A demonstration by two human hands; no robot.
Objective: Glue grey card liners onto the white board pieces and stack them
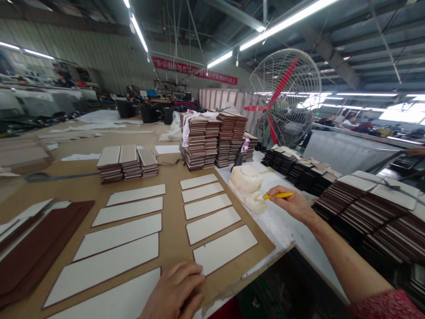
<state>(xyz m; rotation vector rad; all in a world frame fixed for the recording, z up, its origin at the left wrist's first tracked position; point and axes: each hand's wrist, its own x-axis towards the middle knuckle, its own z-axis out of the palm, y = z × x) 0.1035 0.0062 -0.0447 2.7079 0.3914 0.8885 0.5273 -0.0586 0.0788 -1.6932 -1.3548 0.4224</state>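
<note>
My right hand [292, 201] grips a slim yellow-handled tool [282, 195]. The tool's tip is at the cream-coated, lumpy container [247, 181] near the table's right edge; its working end is too small to make out. My left hand [181, 285] lies on the brown board [175, 248], fingers extended and slightly bent, holding nothing. Its fingertips are by the lower corner of the nearest white panel [226, 248] in the right column. Rectangular white panels with dark edges lie in two columns, including a large one [113, 297] to the left of that hand.
Tall stacks of panels [201, 141] stand behind the container, and shorter stacks [129, 161] sit further left. Brown sheets [43, 248] lie at the left. More bundled stacks [372, 208] fill the right side. A large fan [285, 97] stands behind.
</note>
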